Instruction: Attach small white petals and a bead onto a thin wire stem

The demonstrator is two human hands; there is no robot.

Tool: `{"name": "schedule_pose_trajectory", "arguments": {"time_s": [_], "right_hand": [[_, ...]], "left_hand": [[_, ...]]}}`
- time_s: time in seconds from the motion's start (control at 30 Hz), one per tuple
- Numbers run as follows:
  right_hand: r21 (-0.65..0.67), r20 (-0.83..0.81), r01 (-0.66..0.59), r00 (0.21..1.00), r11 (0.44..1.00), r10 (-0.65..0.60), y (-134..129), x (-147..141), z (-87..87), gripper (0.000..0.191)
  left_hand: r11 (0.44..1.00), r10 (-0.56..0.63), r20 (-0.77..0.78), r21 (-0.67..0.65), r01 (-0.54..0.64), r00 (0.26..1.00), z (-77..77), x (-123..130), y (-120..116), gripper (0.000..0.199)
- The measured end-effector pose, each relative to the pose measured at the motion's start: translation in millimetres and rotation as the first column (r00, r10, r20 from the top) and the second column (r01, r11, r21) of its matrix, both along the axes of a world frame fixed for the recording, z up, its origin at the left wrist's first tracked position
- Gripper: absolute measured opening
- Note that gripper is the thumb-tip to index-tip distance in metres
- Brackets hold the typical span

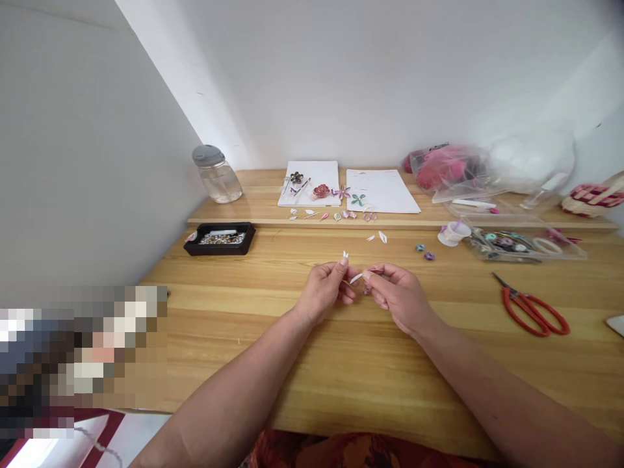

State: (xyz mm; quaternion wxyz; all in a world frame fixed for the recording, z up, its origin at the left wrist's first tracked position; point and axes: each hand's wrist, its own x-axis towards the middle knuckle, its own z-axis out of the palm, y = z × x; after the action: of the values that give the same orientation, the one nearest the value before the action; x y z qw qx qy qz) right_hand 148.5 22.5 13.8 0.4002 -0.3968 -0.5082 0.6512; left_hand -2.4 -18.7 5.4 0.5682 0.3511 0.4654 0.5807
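Note:
Over the middle of the table, my left hand point(322, 287) is closed in a pinch, with a small white petal-like piece point(346, 256) sticking up past the thumb. Close beside it, my right hand point(400, 294) pinches a slim white petal-like piece point(356, 278) that points toward the left hand. Something dark pink, perhaps thread point(367, 291), shows under the right fingers; most of it is hidden. Beyond the hands lie loose white petal-like pieces point(383, 238). Two small spools or beads, one blue point(420, 247) and one purple point(429, 256), rest to the right.
Red-handled scissors point(533, 312) lie at right, near a clear parts box point(526, 244) and a white spool point(454, 233). A black tray point(219, 239) and a bottle point(217, 175) stand left. On the raised shelf are white paper point(383, 188), craft flowers point(321, 190) and plastic bags point(448, 169).

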Motion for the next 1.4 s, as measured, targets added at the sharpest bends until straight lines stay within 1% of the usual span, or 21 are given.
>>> {"name": "schedule_pose_trajectory", "arguments": {"time_s": [0.2, 0.33, 0.57, 0.73, 0.83, 0.93, 1.1, 1.4], "right_hand": [[0.002, 0.01, -0.004, 1.0, 1.0, 0.004, 1.7, 1.0, 0.1, 0.031], [0.005, 0.009, -0.001, 1.0, 1.0, 0.001, 2.5, 0.9, -0.1, 0.031], [-0.012, 0.013, 0.008, 1.0, 1.0, -0.008, -1.0, -0.5, 3.7, 0.031], [-0.032, 0.014, 0.026, 1.0, 0.999, -0.025, -2.3, -3.1, 7.2, 0.03], [-0.044, 0.02, 0.026, 0.999, 0.999, -0.025, -1.8, -4.0, 8.0, 0.031], [-0.044, 0.024, 0.031, 0.999, 0.999, -0.03, -2.2, -4.2, 8.4, 0.032], [-0.012, 0.03, 0.02, 0.999, 1.0, -0.019, -2.9, -4.0, 7.4, 0.033], [0.04, 0.06, 0.028, 0.998, 0.999, -0.031, 0.1, -2.4, 0.4, 0.035]], "left_hand": [[1.0, -0.001, -0.054, 0.015, 0.002, 0.999, 5.1, -4.4, -0.1, 0.04], [1.0, -0.02, -0.075, 0.01, 0.021, 0.997, 5.3, -3.7, -0.5, 0.039], [0.999, -0.038, -0.007, -0.022, 0.038, 0.999, 0.5, -0.9, 0.2, 0.047], [0.997, -0.067, 0.024, -0.029, 0.068, 0.997, 1.0, -0.7, -0.1, 0.035], [0.998, -0.053, 0.043, -0.043, 0.055, 0.998, 1.6, 0.3, -0.6, 0.029], [0.998, -0.018, 0.054, -0.053, 0.021, 0.998, 1.9, 1.7, -0.8, 0.031], [0.999, -0.023, 0.068, -0.046, 0.026, 0.997, 2.2, 4.0, -1.4, 0.047], [0.999, -0.003, 0.111, -0.048, 0.009, 0.994, 3.3, 4.1, -4.7, 0.041]]}}
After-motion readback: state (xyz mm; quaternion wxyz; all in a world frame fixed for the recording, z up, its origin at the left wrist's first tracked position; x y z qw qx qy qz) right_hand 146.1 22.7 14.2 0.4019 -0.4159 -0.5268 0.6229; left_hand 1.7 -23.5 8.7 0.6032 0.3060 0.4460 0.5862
